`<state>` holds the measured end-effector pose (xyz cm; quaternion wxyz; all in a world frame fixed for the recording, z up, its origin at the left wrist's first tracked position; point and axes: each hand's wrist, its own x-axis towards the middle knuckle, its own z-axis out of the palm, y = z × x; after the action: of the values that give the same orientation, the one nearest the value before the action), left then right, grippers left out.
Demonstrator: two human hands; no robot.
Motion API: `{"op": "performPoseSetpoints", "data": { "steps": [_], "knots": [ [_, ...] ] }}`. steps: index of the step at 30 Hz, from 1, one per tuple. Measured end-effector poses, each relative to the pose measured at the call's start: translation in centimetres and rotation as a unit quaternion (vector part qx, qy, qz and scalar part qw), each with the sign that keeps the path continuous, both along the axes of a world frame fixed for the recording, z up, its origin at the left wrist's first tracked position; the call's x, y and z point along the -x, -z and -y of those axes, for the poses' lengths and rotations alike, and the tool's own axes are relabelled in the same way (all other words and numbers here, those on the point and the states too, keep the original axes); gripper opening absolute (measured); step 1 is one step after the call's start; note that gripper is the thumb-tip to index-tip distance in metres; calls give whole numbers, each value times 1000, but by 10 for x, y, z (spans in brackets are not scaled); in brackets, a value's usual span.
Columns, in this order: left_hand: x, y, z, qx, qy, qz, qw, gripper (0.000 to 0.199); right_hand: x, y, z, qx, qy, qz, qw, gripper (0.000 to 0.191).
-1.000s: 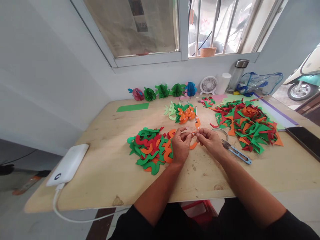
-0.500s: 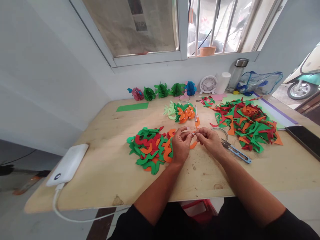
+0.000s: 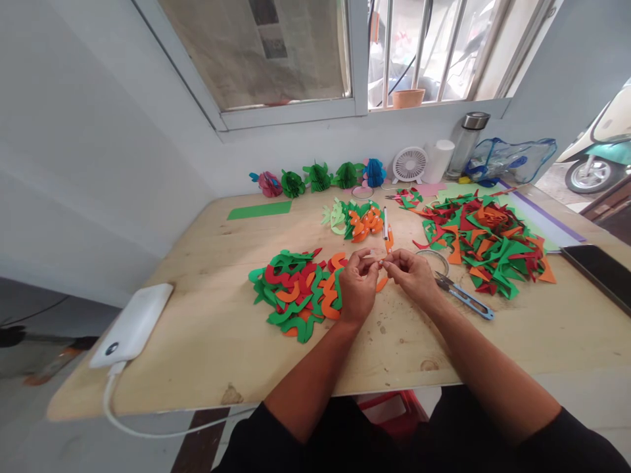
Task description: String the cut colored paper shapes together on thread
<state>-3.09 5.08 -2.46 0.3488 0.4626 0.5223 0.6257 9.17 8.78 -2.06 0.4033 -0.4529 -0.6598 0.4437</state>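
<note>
Left hand and right hand are close together at the centre of the frame, above the bench. Their fingers are bent and the fingertips almost meet. Some small pale piece shows there, but I cannot tell whether each hand pinches it. Just beyond the fingertips lies an orange paper strip, and a pen is next to it. Directly left of the left hand, the pile of curved paper pieces, in green, red and orange, spreads on the wood. Behind the hands, there are orange pieces with white spots, together with green ones. Near the right wrist are blue-handled snips and a ring. On the right of the frame, a large heap of paper scraps reaches near a dark phone. Along the wall, at upper centre, folded paper figures stand beside a small white fan. At lower left lies a white power bank.
</note>
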Motion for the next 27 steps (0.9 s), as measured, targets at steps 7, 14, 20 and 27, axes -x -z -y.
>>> {"op": "performPoseSetpoints", "data": {
  "steps": [7,14,20,27],
  "knots": [
    [-1,-1,1,0,8,2,1000,27,-1,3,-1,-2,8,0,1000,22],
    [-1,-5,2,-2,7,-11,1000,28,0,1,2,-25,21,29,999,15],
    [-2,-4,2,2,-8,-19,1000,26,3,1,4,-53,37,71,995,14],
    [-3,-10,3,6,-17,-15,1000,23,3,-2,7,-73,72,118,988,15]
  ]
}}
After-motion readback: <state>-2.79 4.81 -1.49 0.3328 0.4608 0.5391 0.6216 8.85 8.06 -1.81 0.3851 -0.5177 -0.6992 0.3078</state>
